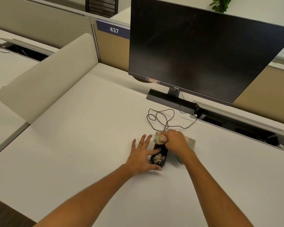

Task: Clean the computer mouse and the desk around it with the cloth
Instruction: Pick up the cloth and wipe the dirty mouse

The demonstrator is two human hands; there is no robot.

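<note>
Lower centre, our left hand (142,154), fingers spread, steadied the light, slick mouse (159,157) by its sides; right hand (174,139) clenched the soft cloth (159,138)

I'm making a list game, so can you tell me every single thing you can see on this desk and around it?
mouse: one, black, crumbs on its back, middle of desk
cloth: one, greenish, bunched on the mouse's front
cable: one, black, looped behind the mouse
monitor: one, black, screen dark, back of desk
desk: one, white
label: one, blue, reads 437, on the partition
plant: one, green, top edge
left hand: one, fingers spread, steadying the mouse
right hand: one, gripping the cloth
</note>
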